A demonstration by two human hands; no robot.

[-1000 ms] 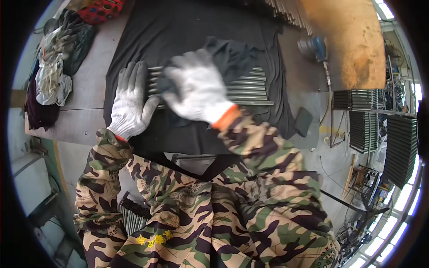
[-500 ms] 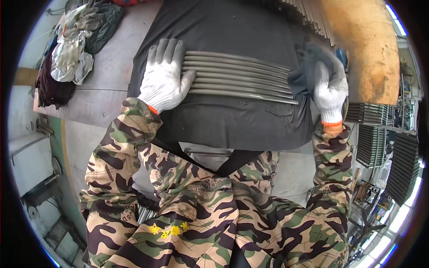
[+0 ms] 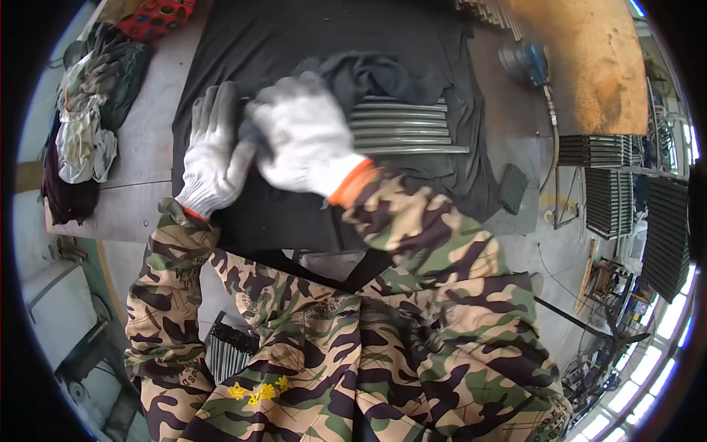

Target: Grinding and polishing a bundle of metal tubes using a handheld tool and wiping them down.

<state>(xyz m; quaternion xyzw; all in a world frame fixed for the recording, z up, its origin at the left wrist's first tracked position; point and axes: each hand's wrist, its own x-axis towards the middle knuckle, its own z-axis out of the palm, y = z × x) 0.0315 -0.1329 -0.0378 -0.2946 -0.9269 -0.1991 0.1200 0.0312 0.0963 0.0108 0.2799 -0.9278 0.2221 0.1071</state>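
A row of several grey metal rods [image 3: 401,127] lies side by side on a black cloth covering the table. My left hand [image 3: 210,151], in a white-and-grey knit glove, lies flat at their left end with its fingers stretched out. Beside it my right hand [image 3: 298,136], gloved alike and smeared by motion, is closed over a dark rag [image 3: 368,77]. The rag trails to the right across the rods' far side, and a dark bit of it shows between the two hands. Gloves and rag hide the rods' left part.
A blue power sander [image 3: 536,62] with a hose rests at the right, near a tan board [image 3: 589,66]. A dark block [image 3: 512,188] sits at the table's right edge. Crumpled clothes [image 3: 96,110] lie at the left. Black racks of rods [image 3: 611,199] stand beyond the right side.
My right hand has swept left with the rag, from the rods' right end to beside my left hand. The view has shifted, and the sander now shows fully.
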